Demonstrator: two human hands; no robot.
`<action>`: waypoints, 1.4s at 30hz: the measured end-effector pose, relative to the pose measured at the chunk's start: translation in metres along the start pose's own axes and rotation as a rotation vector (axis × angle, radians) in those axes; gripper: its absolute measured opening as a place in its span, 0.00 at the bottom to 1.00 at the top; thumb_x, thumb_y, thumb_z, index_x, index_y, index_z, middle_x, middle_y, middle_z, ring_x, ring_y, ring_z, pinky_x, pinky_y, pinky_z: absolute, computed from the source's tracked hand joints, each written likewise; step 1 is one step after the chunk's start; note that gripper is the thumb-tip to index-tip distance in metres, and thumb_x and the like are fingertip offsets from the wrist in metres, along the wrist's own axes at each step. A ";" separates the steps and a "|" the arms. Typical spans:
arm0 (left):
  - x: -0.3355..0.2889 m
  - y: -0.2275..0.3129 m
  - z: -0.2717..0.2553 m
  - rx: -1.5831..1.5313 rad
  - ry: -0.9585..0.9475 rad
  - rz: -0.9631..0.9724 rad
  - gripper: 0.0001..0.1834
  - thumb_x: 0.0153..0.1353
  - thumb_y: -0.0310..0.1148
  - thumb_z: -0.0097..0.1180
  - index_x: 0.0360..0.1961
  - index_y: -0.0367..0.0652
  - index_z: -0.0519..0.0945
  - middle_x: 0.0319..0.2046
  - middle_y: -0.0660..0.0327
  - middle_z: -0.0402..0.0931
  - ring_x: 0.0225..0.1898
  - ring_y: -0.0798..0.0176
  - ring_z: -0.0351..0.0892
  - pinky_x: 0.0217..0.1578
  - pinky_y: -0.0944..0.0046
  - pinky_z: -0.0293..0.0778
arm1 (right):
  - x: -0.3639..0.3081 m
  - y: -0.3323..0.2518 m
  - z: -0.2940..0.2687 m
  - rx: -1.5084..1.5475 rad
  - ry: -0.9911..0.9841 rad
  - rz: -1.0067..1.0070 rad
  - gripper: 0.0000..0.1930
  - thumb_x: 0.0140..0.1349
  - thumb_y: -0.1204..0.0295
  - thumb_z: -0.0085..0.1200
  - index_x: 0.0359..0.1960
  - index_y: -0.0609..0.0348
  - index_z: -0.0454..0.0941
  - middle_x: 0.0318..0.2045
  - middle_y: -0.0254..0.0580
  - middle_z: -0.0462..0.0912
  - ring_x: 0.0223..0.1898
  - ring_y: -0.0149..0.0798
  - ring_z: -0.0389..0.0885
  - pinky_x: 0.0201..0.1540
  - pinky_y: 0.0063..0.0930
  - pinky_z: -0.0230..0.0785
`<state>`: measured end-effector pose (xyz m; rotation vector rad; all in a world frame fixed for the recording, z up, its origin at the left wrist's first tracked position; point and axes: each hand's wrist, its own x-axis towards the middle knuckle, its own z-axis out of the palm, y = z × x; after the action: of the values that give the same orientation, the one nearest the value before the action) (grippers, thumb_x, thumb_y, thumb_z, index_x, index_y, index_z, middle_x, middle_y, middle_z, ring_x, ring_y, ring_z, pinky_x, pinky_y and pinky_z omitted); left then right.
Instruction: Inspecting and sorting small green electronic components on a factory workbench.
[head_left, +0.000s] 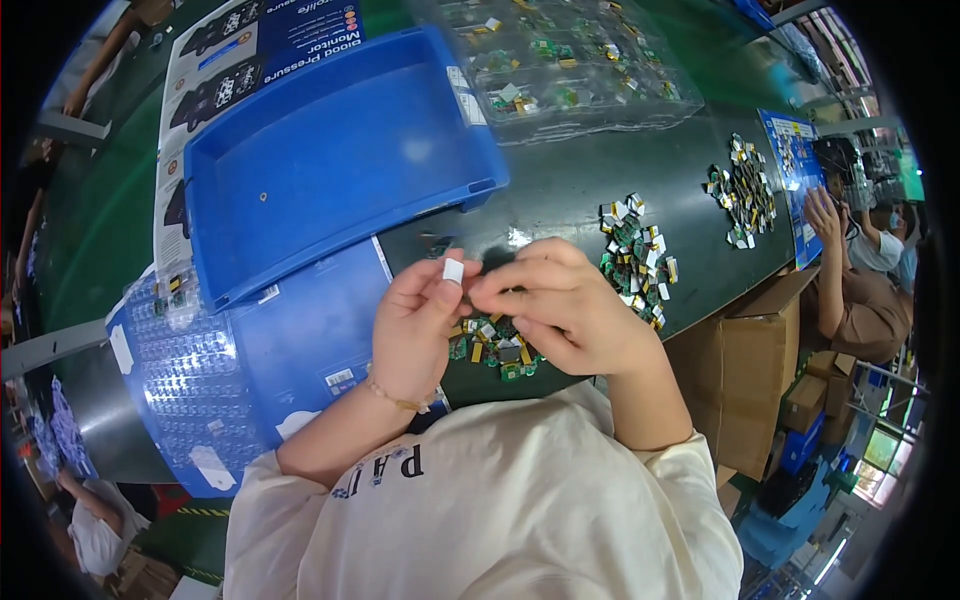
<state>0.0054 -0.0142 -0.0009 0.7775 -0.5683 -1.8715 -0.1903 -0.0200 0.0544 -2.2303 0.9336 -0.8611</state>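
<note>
Between the thumb and index finger of my left hand (412, 320) is a small part with a white face (453, 270), like the small circuit boards on the table. My right hand (575, 315) is closed in a pinch right beside it, fingertips almost at the part. What those fingers hold, if anything, is hidden. Below my hands lies a loose pile of small green circuit boards (510, 362) with white and yellow pieces, partly covered by my fingers. A second pile of such boards (625, 250) lies just right of my right hand.
An open blue plastic bin (330, 160) stands at the left on printed sheets, with one tiny ring inside. Clear plastic trays of boards (580, 75) are stacked beyond it. Farther right lies another board pile (742, 190); a cardboard box (745, 370) adjoins the table edge. A co-worker's hand (824, 215) is near.
</note>
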 end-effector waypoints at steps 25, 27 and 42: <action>-0.007 0.001 0.005 0.336 -0.262 -0.234 0.17 0.60 0.20 0.55 0.52 0.36 0.73 0.42 0.61 0.78 0.40 0.72 0.77 0.42 0.72 0.74 | 0.000 -0.015 0.005 0.150 0.212 0.292 0.06 0.48 0.75 0.64 0.29 0.55 0.82 0.21 0.33 0.79 0.21 0.32 0.75 0.25 0.25 0.63; -0.005 0.005 0.009 0.339 -0.268 -0.265 0.18 0.61 0.20 0.54 0.53 0.36 0.72 0.41 0.61 0.78 0.40 0.72 0.77 0.42 0.73 0.74 | -0.010 -0.013 0.005 0.096 0.206 0.180 0.06 0.47 0.75 0.64 0.28 0.55 0.82 0.20 0.31 0.80 0.20 0.32 0.76 0.25 0.25 0.63; -0.008 0.001 0.002 -0.062 -0.227 -0.421 0.17 0.65 0.31 0.53 0.54 0.38 0.71 0.39 0.60 0.78 0.38 0.69 0.79 0.41 0.70 0.76 | -0.052 -0.026 0.022 0.765 0.446 0.705 0.09 0.55 0.82 0.59 0.38 0.64 0.81 0.32 0.34 0.81 0.28 0.20 0.72 0.29 0.14 0.63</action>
<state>0.0065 -0.0065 0.0034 0.6848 -0.5105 -2.3758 -0.1921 0.0406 0.0411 -0.9747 1.2082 -1.1227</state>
